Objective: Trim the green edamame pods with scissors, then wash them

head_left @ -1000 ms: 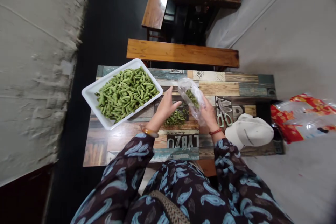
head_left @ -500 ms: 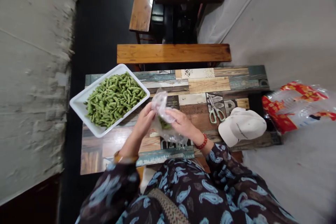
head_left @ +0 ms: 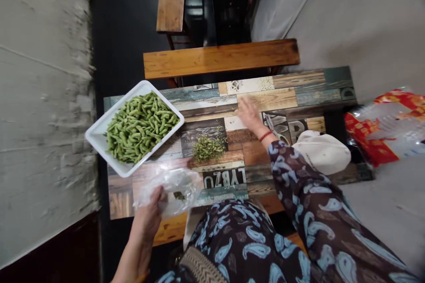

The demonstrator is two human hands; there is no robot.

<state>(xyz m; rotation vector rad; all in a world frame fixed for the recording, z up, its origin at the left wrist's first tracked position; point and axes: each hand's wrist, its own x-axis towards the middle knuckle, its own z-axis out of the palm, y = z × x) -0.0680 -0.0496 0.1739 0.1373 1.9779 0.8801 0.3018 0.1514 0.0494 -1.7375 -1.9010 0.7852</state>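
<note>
My left hand is closed on a clear plastic bag, held low at the table's near edge. A small dark green clump shows inside the bag. My right hand is stretched out over the far half of the table, fingers extended and slightly blurred, with nothing seen in it. Whether it touches the tabletop I cannot tell. Between the hands lies a loose heap of green stem trimmings. To the left, a white tray holds many green edamame pods.
Scissors lie just right of my right hand, partly hidden by the wrist. Beyond them are a white cap and a red and clear plastic package. A wooden bench runs along the far side of the patterned table.
My hands have parted: the left drew the bag toward the near left, while the right let go and moved away to the far right. The trimmings heap is now uncovered.
</note>
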